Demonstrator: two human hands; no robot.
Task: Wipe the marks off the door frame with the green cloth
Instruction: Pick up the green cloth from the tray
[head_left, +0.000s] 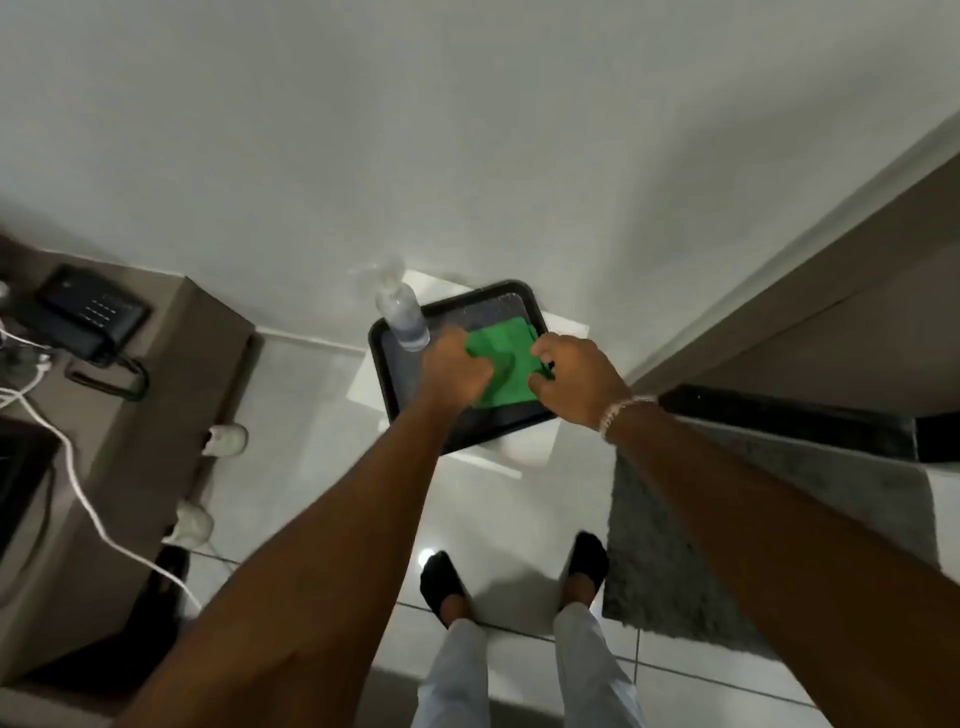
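Observation:
A green cloth lies folded on a dark tray that rests on a white stool against the wall. My left hand grips the cloth's left edge. My right hand, with a bracelet at the wrist, pinches its right edge. The brown door frame runs diagonally at the right, apart from both hands. No marks on it can be made out from here.
A clear plastic bottle stands on the tray's left corner, close to my left hand. A brown desk with a black phone and white cables is at the left. A grey mat lies on the tiled floor at the right.

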